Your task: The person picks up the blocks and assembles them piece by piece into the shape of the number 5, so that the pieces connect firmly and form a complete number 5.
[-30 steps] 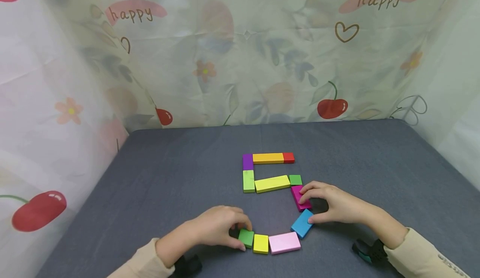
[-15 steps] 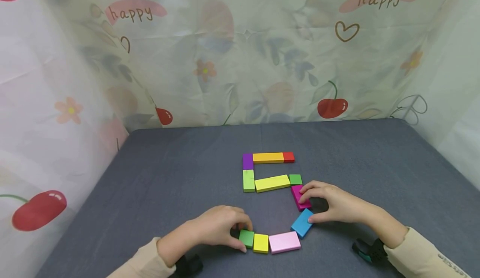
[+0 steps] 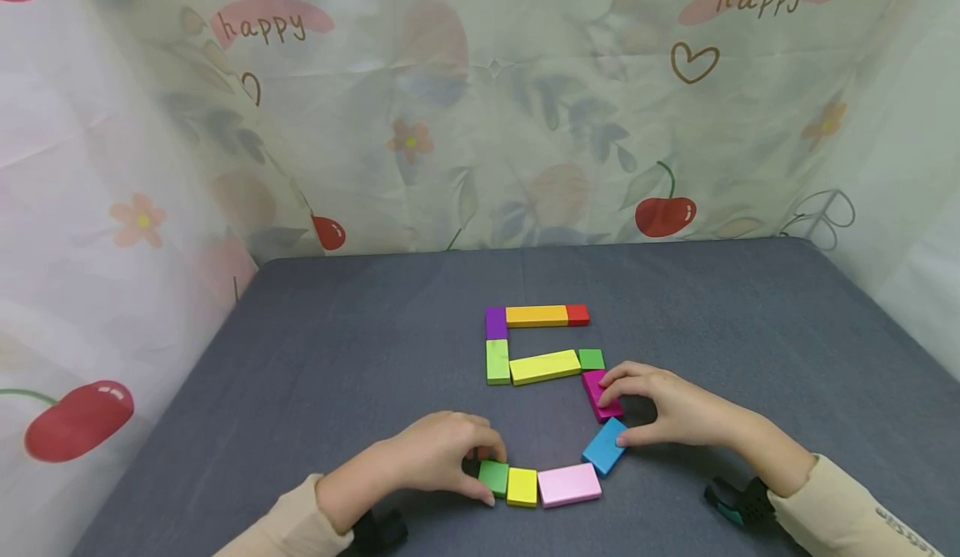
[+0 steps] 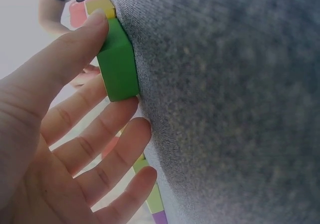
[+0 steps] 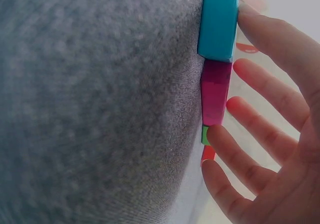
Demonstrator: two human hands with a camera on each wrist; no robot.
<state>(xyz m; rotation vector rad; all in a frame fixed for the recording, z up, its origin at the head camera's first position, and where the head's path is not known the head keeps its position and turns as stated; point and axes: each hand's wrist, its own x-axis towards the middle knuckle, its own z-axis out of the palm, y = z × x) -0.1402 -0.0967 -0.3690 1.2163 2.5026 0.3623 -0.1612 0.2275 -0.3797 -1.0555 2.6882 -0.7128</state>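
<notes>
My left hand (image 3: 442, 455) pinches a green block (image 3: 493, 478) between thumb and fingers at the near left end of a curved row. In the left wrist view the thumb lies on one side of that green block (image 4: 119, 66) and fingertips on the other. Beside it are a yellow block (image 3: 522, 488) and a pink block (image 3: 569, 485). My right hand (image 3: 675, 407) rests its fingertips on a magenta block (image 3: 596, 390), its thumb touching a blue block (image 3: 604, 447). In the right wrist view its fingers are spread along the magenta block (image 5: 216, 93), not wrapped round it.
The row continues through a small green block (image 3: 591, 359), a long yellow block (image 3: 545, 368), a light green block (image 3: 497, 363), a purple block (image 3: 496, 323), an orange block (image 3: 536, 317) and a red block (image 3: 577, 315). All lie on a dark grey tablecloth (image 3: 360, 332) before a patterned curtain (image 3: 495, 123).
My left hand and the green block have shifted very slightly right, closing up to the yellow block. The right hand looks still.
</notes>
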